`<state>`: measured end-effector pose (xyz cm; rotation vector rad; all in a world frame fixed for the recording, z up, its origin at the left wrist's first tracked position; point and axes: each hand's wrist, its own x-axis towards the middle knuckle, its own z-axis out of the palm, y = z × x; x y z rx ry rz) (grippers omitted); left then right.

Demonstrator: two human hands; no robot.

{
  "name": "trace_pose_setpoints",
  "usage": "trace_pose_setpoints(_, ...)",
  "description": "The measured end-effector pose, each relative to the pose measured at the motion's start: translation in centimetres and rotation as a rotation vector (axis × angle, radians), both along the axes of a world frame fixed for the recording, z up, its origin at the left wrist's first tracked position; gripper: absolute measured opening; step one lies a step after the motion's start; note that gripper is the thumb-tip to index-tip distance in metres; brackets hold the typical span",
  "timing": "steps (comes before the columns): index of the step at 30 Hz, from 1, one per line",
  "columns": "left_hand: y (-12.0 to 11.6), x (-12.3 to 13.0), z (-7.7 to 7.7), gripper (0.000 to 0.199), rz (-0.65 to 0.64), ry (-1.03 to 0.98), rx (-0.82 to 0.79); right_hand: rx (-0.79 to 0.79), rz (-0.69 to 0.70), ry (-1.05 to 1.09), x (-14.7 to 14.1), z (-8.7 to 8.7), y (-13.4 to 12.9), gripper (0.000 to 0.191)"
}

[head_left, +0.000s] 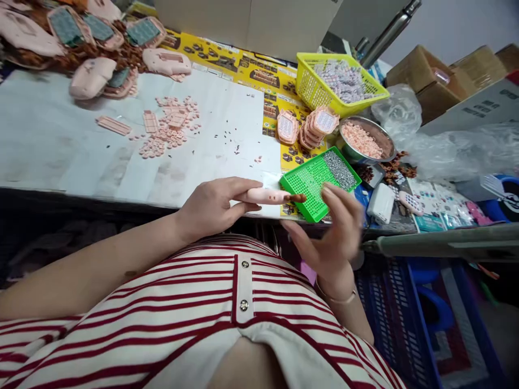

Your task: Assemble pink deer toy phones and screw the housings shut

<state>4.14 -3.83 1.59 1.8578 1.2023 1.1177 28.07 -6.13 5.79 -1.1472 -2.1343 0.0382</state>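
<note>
A slim pink plastic part (263, 196), with a brown piece (298, 198) jutting from its right end, is held roughly level just above the front edge of the white work sheet (235, 116). Its left end is pinched between the thumb and fingers of the left hand (217, 208), and the rest is left protruding to the right, beyond the fingertips. The right hand (330, 237) is raised just beside the brown tip; its thumb and fingers are spread well apart, slightly blurred, with the brown tip lying outside their gap, to the left. Behind them, a green basket (313, 186) is seen, in which small silvery parts (339, 168) are gathered at the far right end. Farther off, small pink pieces (164, 135) are scattered on the sheet, and a yellow basket (314, 89) is placed beyond a metal bowl (383, 138).
</note>
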Motion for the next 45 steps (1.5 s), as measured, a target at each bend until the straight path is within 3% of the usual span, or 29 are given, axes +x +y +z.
trace_pose_setpoints(2, -0.7, -0.4, -0.2, 0.032, -0.020, 0.018, 0.101, 0.021, 0.067, -0.006, -1.1, -1.2, 0.9, 0.053)
trace_pose_setpoints(4, -1.2, -1.1, -0.4, 0.030, -0.026, 0.024, 0.115, -0.016, 0.135, 0.040, -2.1, -2.1, 1.8, 0.033)
trace_pose_setpoints(6, -1.4, -1.8, -0.5, 0.030, -0.043, 0.025, 0.046, -0.054, 0.179, 0.082, -3.0, -2.5, 2.4, 0.017)
trace_pose_setpoints(9, -1.1, -2.9, -0.8, 0.032, -0.072, -0.054, -0.150, -0.074, 0.267, 0.047, -4.7, -2.0, 3.0, 0.017)
trace_pose_setpoints(11, -0.8, -3.2, -1.2, 0.035, -0.059, -0.287, -0.321, -0.046, 0.265, 0.134, -6.0, -1.6, 3.5, 0.032)
trace_pose_setpoints(14, -0.4, -3.3, -2.0, 0.045, -0.030, -0.856, -0.499, -0.008, 0.206, 0.351, -7.8, -1.7, 4.2, 0.062)
trace_pose_setpoints(17, -0.2, -3.1, -2.8, 0.059, -0.079, -1.133, -0.573, -0.132, 0.300, 0.297, -9.4, -2.7, 4.3, 0.058)
trace_pose_setpoints(20, 0.0, -3.4, -3.2, 0.055, -0.137, -1.128, -0.600, -0.259, 0.330, 0.216, -10.2, -3.7, 3.7, 0.033)
trace_pose_setpoints(23, 0.2, -4.1, -3.5, 0.045, -0.170, -1.144, -0.500, -0.317, 0.335, 0.168, -10.1, -3.9, 3.2, 0.025)
trace_pose_setpoints(26, 0.5, -4.4, -3.9, 0.039, -0.127, -1.164, -0.446, -0.357, 0.351, 0.164, -9.6, -4.0, 3.3, 0.028)
trace_pose_setpoints(28, 0.7, -4.1, -4.1, 0.041, -0.056, -1.158, -0.448, -0.409, 0.363, 0.271, -9.5, -4.3, 3.6, 0.033)
trace_pose_setpoints(35, 1.1, -2.2, -3.8, 0.047, 0.081, -1.117, -0.480, -0.762, 0.304, 0.693, -9.8, -6.6, 4.7, 0.039)
trace_pose_setpoints(38, 1.4, -2.5, -3.3, 0.048, 0.114, -1.145, -0.512, -0.926, 0.355, 0.832, -9.7, -7.3, 4.9, 0.049)
trace_pose_setpoints(41, 1.5, -2.9, -2.9, 0.051, 0.116, -1.122, -0.527, -1.076, 0.419, 0.838, -9.6, -7.7, 5.2, 0.049)
trace_pose_setpoints(45, 1.0, -4.5, -2.9, 0.048, 0.134, -1.021, -0.460, -1.129, 0.486, 0.738, -10.4, -7.8, 5.6, 0.051)
